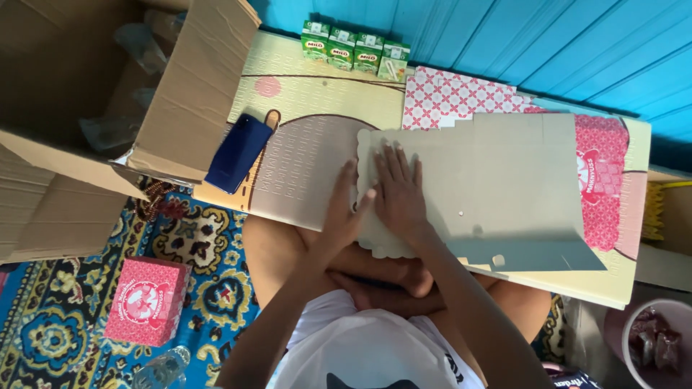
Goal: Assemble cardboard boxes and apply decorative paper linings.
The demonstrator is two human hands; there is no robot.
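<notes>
Person sits cross-legged on the floor, a cream foam board with embossed pattern (317,94) across the lap serving as the work surface. On it lies a flat unfolded grey cardboard box blank with a scalloped left edge (497,187), grey inner side up, pink printed outer side showing at its right end. Both hands are down on the blank's left end. Left hand (344,212) lies over the scalloped edge, fingers (347,180) stretched nearly straight, pressing flat, nothing gripped. Right hand (398,189) sits just beside it, touching it at the thumb side, fingers spread and flat on the grey surface, also holding nothing (palms down, pure press).

Behind the blank, a sheet of pink-and-white patterned cardboard (454,97) lies flat, partly covered by it. A dark blue flat rectangular phone-like object (238,153) rests tilted at the board's left edge, well apart from the hands. At the far edge of the board, against the blue plank wall (548,43), stands a row of four small green drink cartons (355,49).

Left of the board, a large open brown corrugated cardboard box (94,108) with clear plastic items inside (too dim to tell what). On the patterned blue-and-yellow rug (65,331) sits a small assembled pink cube-shaped box (146,300), and a clear plastic bottle (162,369) near the bottom edge. Bottom right, a pink bowl with dark pieces (652,342).
</notes>
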